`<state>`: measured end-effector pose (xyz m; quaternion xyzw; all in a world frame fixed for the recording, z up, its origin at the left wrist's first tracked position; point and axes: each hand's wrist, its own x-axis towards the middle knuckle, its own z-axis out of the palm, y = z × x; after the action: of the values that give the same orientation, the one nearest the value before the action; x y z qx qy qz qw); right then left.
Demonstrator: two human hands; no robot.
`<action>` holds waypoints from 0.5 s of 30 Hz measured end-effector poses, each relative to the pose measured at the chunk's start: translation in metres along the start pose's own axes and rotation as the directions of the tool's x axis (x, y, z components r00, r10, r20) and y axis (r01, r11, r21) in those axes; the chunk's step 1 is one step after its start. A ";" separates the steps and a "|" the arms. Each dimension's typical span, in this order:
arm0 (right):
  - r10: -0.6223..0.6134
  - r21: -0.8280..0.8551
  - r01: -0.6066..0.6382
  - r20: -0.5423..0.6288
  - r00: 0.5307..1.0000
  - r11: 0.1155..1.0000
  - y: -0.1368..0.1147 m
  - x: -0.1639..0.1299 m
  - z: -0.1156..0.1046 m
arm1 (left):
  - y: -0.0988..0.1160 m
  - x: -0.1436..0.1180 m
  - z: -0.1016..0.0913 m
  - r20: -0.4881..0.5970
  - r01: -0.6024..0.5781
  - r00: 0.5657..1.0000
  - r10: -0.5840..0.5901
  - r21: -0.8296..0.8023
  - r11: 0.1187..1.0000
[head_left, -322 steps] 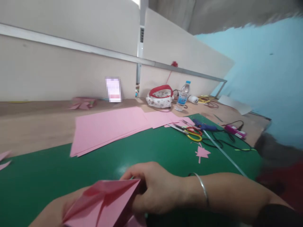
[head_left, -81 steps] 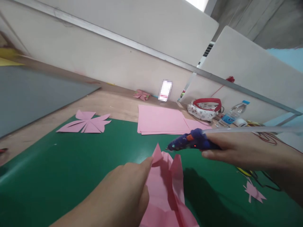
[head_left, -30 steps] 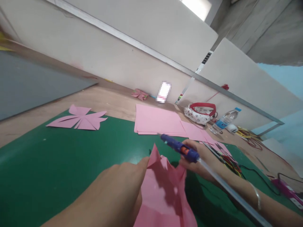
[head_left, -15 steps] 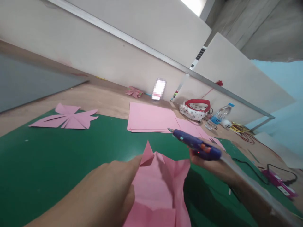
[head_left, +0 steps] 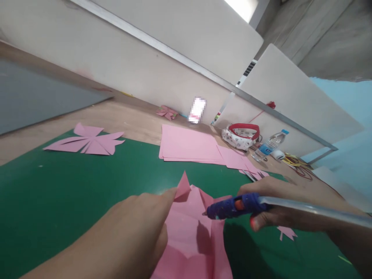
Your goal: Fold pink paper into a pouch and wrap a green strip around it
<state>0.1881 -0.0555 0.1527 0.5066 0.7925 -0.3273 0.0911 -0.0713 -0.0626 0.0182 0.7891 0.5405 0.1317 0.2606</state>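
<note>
The one camera sits on the person's head and looks forward and down across the green mat [head_left: 95, 201]. It is nearest to the left hand [head_left: 145, 224] and right hand [head_left: 276, 188], seen from above and behind, large in the lower part of the view. Farther off come the wooden table [head_left: 128, 120] and the white wall [head_left: 145, 73]. The camera leans sideways, so the metal rail [head_left: 162, 51] slopes down to the right.
</note>
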 end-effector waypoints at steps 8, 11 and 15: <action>-0.060 -0.075 0.058 -0.021 0.998 0.995 0.021 0.023 0.004 | 0.019 -0.006 -0.023 0.144 0.068 0.986 -0.079 0.078 0.995; -0.139 -0.108 0.138 0.006 0.990 0.984 0.021 0.026 -0.001 | 0.021 -0.007 -0.024 0.139 0.061 0.988 -0.069 0.061 0.996; -0.084 -0.057 0.082 -0.042 0.996 0.995 0.018 0.024 0.000 | 0.020 -0.006 -0.023 0.165 0.079 0.982 -0.094 0.092 0.993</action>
<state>0.1922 -0.0327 0.1337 0.4777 0.8234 -0.2974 0.0738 -0.0695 -0.0678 0.0488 0.7835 0.5554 0.0299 0.2772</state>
